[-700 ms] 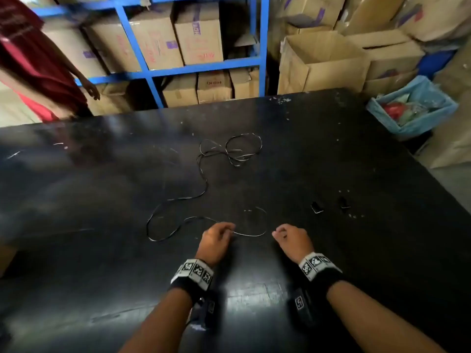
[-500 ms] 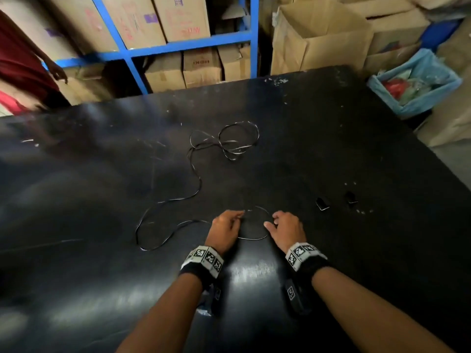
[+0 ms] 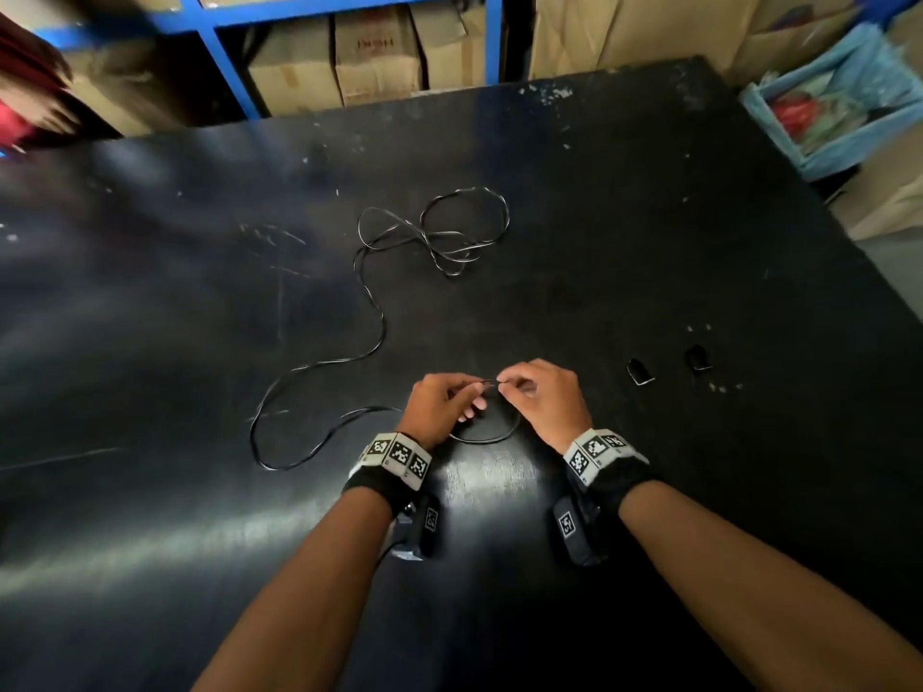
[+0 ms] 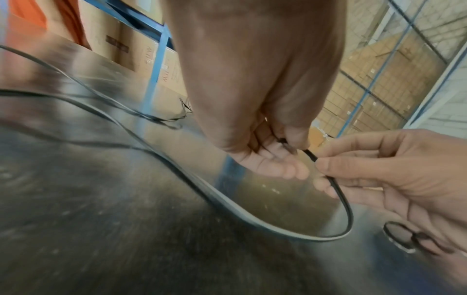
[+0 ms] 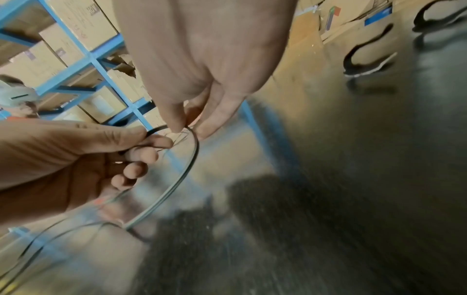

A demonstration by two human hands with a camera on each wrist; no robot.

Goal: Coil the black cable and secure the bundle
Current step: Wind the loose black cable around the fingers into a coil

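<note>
- left hand (image 3: pixel 439 407) and right hand (image 3: pixel 542 399) meet at lower centre of the head view, fingertips almost touching, both raised just off the desk (image 3: pixel 649 242).
- both pinch the black cable (image 3: pixel 369 312) near one end: in the left wrist view the left hand (image 4: pixel 255 111) clamps the tip between thumb and fingers, and the right hand (image 4: pixel 394 171) nips the cable (image 4: pixel 336 189) just beside it.
- a small loop of cable hangs below the hands, its bottom on the desk.
- the rest lies loose: a run sweeping to the lower left, then snaking up to a tangle of loops at upper centre.
- two small dark clips (image 3: pixel 642 374) sit on the desk right of the hands, untouched; probably the fasteners, cannot tell for sure.
- step in hand, by my reading: starting the first turn of the coil. nothing bundled yet.
- next move calls for one hand to anchor the loop while the other draws in slack, keeping turns even and watching the far tangle for snags.
</note>
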